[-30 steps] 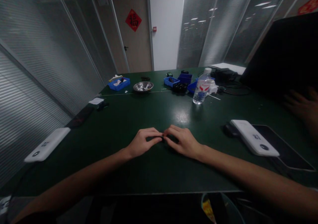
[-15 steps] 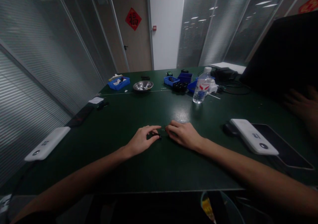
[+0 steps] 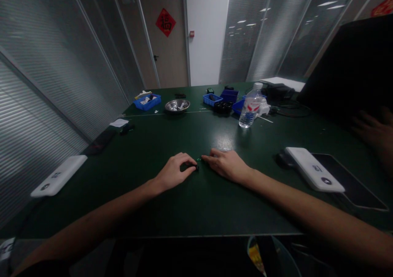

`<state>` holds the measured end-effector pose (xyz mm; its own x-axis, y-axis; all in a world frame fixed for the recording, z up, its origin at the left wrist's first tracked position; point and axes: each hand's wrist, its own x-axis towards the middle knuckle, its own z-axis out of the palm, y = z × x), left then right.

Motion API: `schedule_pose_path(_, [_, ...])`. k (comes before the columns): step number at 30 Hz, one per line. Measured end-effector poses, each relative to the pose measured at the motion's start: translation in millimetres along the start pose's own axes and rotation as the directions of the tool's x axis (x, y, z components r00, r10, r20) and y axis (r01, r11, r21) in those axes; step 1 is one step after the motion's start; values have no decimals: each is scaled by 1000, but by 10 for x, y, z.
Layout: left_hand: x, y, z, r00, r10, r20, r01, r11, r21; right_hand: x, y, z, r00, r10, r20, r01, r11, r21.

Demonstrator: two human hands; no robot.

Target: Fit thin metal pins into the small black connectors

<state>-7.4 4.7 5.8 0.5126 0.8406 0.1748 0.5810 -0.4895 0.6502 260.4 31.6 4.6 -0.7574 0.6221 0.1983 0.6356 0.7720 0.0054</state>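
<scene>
At the middle of the table, my left hand (image 3: 175,172) pinches a small black object (image 3: 197,167) between thumb and fingertips; it is too small and dark to name. Just right of it lies a tiny greenish ring-like piece (image 3: 199,159) on the dark green tabletop (image 3: 184,215). My right hand (image 3: 225,162) rests on the table with its index finger stretched toward that piece, the tip at or very near it. The other fingers are bent, and nothing shows in them.
Farther back stand a water bottle (image 3: 250,107), a metal bowl (image 3: 177,106) and a blue basket (image 3: 147,102). White power banks lie at left (image 3: 59,176) and right (image 3: 313,169). Another person's hand (image 3: 376,125) is at the far right, by a dark monitor (image 3: 353,64).
My left fingers have closed together on the small black object. My right index finger has straightened out to the left, toward the greenish piece, which now shows more clearly.
</scene>
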Motion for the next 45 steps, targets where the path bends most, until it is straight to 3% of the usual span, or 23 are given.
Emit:
schedule_pose_path(9, [16,-61,-27,998,46,44,-45,999,-30,20,19,7,975,224,10,-224,970,97])
schedule_pose_path(30, [20,-56,-25,997,32,67,-30,999,-29,18,39,16,971,240,5,-238,958,161])
schedule_pose_path(38, [209,45,81,996,87,1,-87,996,31,30,26,25,968,251,-8,-246,954,172])
schedule_pose_path(42, [292,-22,83,996,84,43,-87,994,67,20,26,12,968,251,1,-247,952,183])
schedule_pose_path(45, [241,-183,-38,995,84,59,-89,992,87,14,32,2,971,239,6,-235,950,206])
